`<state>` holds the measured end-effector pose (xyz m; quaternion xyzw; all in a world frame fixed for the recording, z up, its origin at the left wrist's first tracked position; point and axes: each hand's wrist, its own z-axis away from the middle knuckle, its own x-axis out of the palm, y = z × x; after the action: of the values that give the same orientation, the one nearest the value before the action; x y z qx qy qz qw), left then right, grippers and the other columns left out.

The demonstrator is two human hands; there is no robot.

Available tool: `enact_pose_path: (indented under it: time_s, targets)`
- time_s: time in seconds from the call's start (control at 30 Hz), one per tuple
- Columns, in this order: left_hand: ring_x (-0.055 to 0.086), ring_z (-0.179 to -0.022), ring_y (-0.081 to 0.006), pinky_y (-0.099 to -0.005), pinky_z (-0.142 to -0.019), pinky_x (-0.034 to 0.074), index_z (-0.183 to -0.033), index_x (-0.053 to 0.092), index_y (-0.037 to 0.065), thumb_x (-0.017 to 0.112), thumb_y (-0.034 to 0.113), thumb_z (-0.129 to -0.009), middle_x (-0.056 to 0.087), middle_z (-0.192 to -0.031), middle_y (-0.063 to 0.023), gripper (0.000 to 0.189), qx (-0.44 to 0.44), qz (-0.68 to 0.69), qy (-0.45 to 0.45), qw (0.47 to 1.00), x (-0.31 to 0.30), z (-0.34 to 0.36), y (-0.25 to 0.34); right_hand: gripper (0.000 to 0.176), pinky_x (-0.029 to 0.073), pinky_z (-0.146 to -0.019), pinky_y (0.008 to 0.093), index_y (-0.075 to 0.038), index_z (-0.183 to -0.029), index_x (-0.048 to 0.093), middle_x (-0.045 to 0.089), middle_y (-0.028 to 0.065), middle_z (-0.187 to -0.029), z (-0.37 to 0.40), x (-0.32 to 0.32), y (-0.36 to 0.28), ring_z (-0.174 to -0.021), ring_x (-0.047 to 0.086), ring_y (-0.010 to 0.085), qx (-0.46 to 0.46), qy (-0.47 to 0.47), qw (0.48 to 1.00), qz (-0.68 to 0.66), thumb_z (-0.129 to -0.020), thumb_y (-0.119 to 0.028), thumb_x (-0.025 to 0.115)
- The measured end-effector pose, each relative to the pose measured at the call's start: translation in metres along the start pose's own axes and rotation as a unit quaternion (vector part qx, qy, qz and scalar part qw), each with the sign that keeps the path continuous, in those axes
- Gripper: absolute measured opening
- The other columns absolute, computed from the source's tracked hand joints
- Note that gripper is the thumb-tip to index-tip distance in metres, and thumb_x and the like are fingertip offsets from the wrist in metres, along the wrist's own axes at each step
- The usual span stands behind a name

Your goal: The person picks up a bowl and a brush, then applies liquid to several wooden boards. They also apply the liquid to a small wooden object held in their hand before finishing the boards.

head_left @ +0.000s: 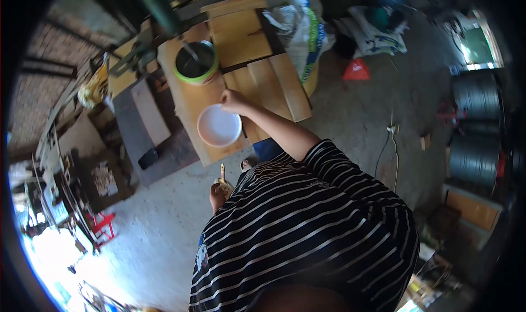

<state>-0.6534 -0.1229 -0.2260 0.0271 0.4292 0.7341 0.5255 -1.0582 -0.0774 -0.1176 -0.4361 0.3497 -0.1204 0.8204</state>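
My right hand (234,102) is closed at the upper right rim of a round white bowl (219,126), which is over the near part of the wooden boards. Beyond the bowl, a bucket with a yellow-green rim (195,78) stands on the boards, with a rod angled into its dark inside. Low beside my body, my left hand (217,194) is closed against a pale yellowish thing (224,186) that I cannot make out. The bowl looks plain inside.
Wooden boards (263,87) cover the work surface. A dark phone-like object (148,158) lies at its left edge. A green machine column (156,7) rises behind. White sacks (296,32), a red object (356,69), a red stool (102,226) and metal drums (475,134) stand around.
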Motion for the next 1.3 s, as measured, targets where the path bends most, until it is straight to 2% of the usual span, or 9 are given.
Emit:
enact_pose_path:
  time_s: [0.07,0.13,0.33,0.77,0.9,0.93,1.1,1.2,1.3]
  targets:
    - [0.063,-0.071,-0.0252,-0.0351,-0.066,0.050,-0.104,0.062,0.014,0.056,0.013,-0.083,0.064,-0.082,-0.0156,0.022,0.017,-0.030,-0.020,0.999,0.003,-0.033,-0.034,0.054,0.051,-0.072,0.0392,-0.001,-0.119,0.049,0.064,0.0226,-0.095,0.014,-0.018,-0.021,-0.086,0.064,0.0316,-0.098,0.032,0.994,0.040,-0.068,-0.008,0.065]
    - [0.063,-0.077,-0.0308,-0.0380,-0.070,0.050,-0.102,0.062,0.014,0.055,0.012,-0.081,0.065,-0.086,-0.0186,0.022,0.034,-0.081,-0.028,0.996,0.004,-0.046,-0.027,0.067,0.051,-0.069,0.0415,-0.006,-0.131,0.039,0.064,0.0227,-0.093,0.022,-0.047,-0.061,-0.084,0.064,0.0328,-0.106,-0.053,0.983,0.137,-0.069,-0.004,0.065]
    - [0.063,-0.079,-0.0275,-0.0373,-0.071,0.050,-0.103,0.061,0.012,0.055,0.009,-0.080,0.065,-0.087,-0.0171,0.024,0.007,-0.105,-0.091,0.990,-0.008,-0.060,0.020,0.080,0.050,-0.065,0.0425,-0.009,-0.140,0.028,0.064,0.0188,-0.090,-0.025,-0.064,-0.101,-0.082,0.064,0.0318,-0.139,-0.070,0.962,0.224,-0.069,-0.002,0.064]
    - [0.062,-0.074,-0.0226,-0.0333,-0.067,0.050,-0.103,0.061,0.010,0.055,0.010,-0.080,0.065,-0.082,-0.0137,0.024,0.019,-0.142,-0.106,0.984,-0.004,-0.048,0.019,0.038,0.050,-0.072,0.0443,-0.005,-0.105,0.047,0.063,0.0180,-0.092,-0.038,-0.028,-0.095,-0.090,0.064,0.0334,-0.065,0.000,0.995,0.080,-0.074,-0.010,0.067]
    - [0.062,-0.072,-0.0211,-0.0321,-0.066,0.049,-0.103,0.061,0.010,0.056,0.010,-0.080,0.065,-0.081,-0.0127,0.024,-0.012,-0.120,-0.047,0.992,-0.024,-0.029,-0.014,0.037,0.049,-0.075,0.0433,-0.003,-0.103,0.050,0.063,0.0216,-0.092,-0.033,-0.024,-0.085,-0.090,0.062,0.0359,-0.094,0.049,0.994,0.039,-0.071,-0.006,0.068]
    - [0.062,-0.072,-0.0207,-0.0318,-0.066,0.049,-0.103,0.061,0.010,0.056,0.010,-0.080,0.065,-0.080,-0.0124,0.024,-0.020,-0.113,-0.035,0.993,-0.019,-0.060,-0.100,0.037,0.049,-0.074,0.0429,-0.002,-0.102,0.050,0.062,0.0232,-0.091,-0.028,-0.026,-0.084,-0.088,0.063,0.0369,-0.104,0.060,0.992,0.027,-0.069,-0.005,0.067]
    - [0.057,-0.062,-0.0153,-0.0297,-0.058,0.048,-0.104,0.060,0.010,0.055,0.010,-0.081,0.061,-0.074,-0.0062,0.023,-0.125,0.033,-0.048,0.990,-0.022,-0.033,-0.066,0.038,0.048,-0.065,0.0441,-0.003,-0.101,0.050,0.062,0.0231,-0.079,-0.012,-0.027,-0.060,-0.077,0.063,0.0381,-0.155,0.080,0.983,0.047,-0.067,-0.006,0.066]
    - [0.058,-0.062,-0.0150,-0.0300,-0.058,0.048,-0.103,0.061,0.011,0.053,0.009,-0.081,0.060,-0.074,-0.0066,0.023,-0.076,0.114,-0.045,0.990,-0.019,-0.028,-0.071,0.037,0.048,-0.063,0.0432,-0.003,-0.100,0.050,0.062,0.0225,-0.077,0.013,-0.042,-0.056,-0.075,0.064,0.0373,-0.163,0.052,0.983,0.061,-0.067,-0.006,0.066]
    - [0.058,-0.064,-0.0147,-0.0297,-0.058,0.048,-0.102,0.061,0.010,0.051,0.008,-0.082,0.060,-0.075,-0.0073,0.023,-0.021,0.013,-0.012,1.000,-0.023,-0.023,-0.057,0.036,0.048,-0.063,0.0417,-0.004,-0.099,0.049,0.063,0.0218,-0.076,0.035,-0.053,-0.049,-0.073,0.064,0.0364,-0.172,0.037,0.982,0.071,-0.068,-0.006,0.066]
